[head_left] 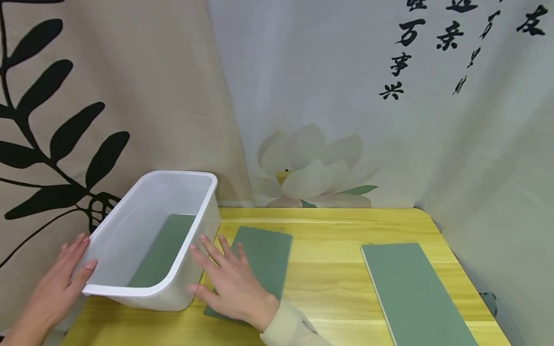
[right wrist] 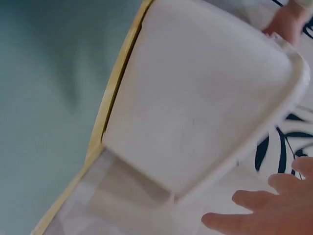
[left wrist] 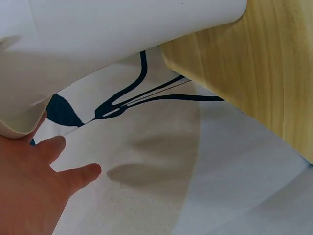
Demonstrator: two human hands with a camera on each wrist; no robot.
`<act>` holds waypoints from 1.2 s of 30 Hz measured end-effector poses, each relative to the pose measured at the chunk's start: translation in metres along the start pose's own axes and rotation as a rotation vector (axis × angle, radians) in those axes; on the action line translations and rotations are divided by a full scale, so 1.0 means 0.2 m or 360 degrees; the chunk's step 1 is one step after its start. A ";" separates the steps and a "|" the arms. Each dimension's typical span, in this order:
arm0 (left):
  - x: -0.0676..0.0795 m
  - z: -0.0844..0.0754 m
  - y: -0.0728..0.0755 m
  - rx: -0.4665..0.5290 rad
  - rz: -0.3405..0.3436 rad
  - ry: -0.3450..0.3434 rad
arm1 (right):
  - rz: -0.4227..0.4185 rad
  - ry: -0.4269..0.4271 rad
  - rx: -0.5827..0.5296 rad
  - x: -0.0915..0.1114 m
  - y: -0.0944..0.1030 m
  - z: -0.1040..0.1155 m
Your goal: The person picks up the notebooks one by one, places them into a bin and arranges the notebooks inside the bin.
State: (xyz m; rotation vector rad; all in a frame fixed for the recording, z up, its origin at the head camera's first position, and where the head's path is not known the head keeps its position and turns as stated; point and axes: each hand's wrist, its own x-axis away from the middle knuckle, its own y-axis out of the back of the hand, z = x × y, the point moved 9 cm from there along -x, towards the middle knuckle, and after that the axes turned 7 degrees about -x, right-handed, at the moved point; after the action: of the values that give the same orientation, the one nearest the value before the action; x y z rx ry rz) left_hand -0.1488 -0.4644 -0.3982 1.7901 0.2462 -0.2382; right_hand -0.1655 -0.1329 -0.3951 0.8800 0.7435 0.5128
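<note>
A white plastic bin (head_left: 166,290) stands at the left of the table, tilted in the head view, with a flat green notebook (head_left: 166,250) lying in its bottom. My left hand (head_left: 58,283) rests at the bin's left rim, thumb at the edge and fingers extended along the outside. Beside the right wall is my right hand (head_left: 235,283), its fingers spread and holding nothing. Under that hand a second green notebook (head_left: 266,254) lies on the table, partly hidden by it. A third green notebook (head_left: 420,293) with pale page edges lies at the right.
The yellow wood-grain table (head_left: 324,269) has a rounded far right corner. Behind it hangs a pale curtain (head_left: 303,72) with a printed flower and black characters; leaf prints cover the left side. In the left wrist view, the table edge (left wrist: 234,103) ends beside hanging cloth.
</note>
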 end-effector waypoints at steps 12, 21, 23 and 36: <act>0.03 0.05 0.01 -0.0060 -0.0017 0.0098 | -0.0275 -0.0345 -0.0190 0.40 0.43 -0.38; 0.02 0.02 0.01 -0.0030 -0.0045 0.0101 | -0.0380 -0.0562 -0.0001 0.73 0.69 -0.64; 0.02 0.02 0.00 -0.0030 -0.0036 0.0105 | -0.0388 -0.0618 0.0018 0.80 0.74 -0.70; 0.01 -0.02 -0.02 -0.0026 0.0004 0.0134 | -0.0369 -0.0947 0.0120 1.26 0.93 -1.08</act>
State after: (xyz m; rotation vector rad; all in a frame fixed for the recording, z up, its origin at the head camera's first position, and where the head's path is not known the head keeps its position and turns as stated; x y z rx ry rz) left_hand -0.1488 -0.4605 -0.4011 1.7863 0.3049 -0.1584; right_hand -0.1857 0.2456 -0.4222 0.9393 0.3114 0.0045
